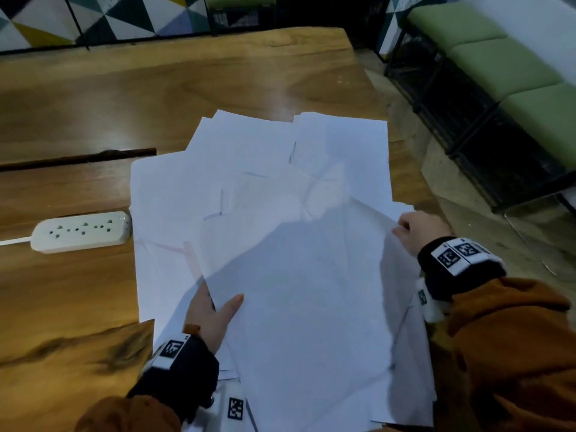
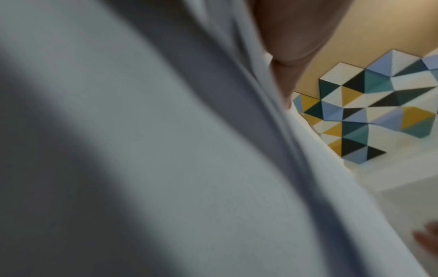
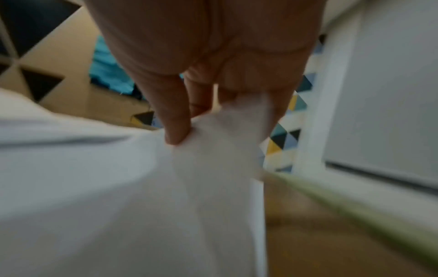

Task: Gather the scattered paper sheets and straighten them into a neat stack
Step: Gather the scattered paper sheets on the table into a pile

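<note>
Several white paper sheets (image 1: 249,169) lie overlapped and askew on the wooden table (image 1: 124,88). A bundle of sheets (image 1: 299,307) is lifted off the pile near me. My left hand (image 1: 215,310) grips the bundle's left edge, thumb on top and fingers hidden beneath. My right hand (image 1: 417,227) pinches its far right corner; in the right wrist view the fingers (image 3: 175,116) close on the white paper (image 3: 213,150). The left wrist view is mostly filled by blurred paper (image 2: 166,150).
A white power strip (image 1: 81,231) lies on the table just left of the sheets. The table's right edge runs close to my right hand, with floor beyond. A green-cushioned bench (image 1: 514,67) on a black frame stands at right. A patterned wall panel (image 1: 93,17) lines the back.
</note>
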